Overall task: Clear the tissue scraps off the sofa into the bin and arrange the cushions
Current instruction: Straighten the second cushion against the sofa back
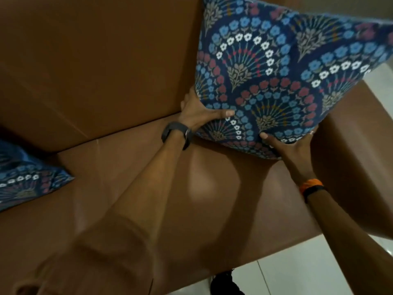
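Observation:
A dark blue cushion (276,67) with a floral fan pattern stands upright against the brown sofa's backrest (95,60), near the right armrest. My left hand (202,113), with a dark watch on its wrist, grips the cushion's lower left edge. Its lower right corner is gripped by my right hand (291,145), which wears an orange and black wristband. A second cushion (25,179) of the same pattern lies on the seat at the far left, partly cut off by the frame. No tissue scraps or bin are in view.
The brown sofa seat (170,188) stretches between the two cushions. The right armrest (357,167) rises beside the held cushion. White floor tiles (308,277) show at the lower right, with a dark object (225,282) at the sofa's front edge.

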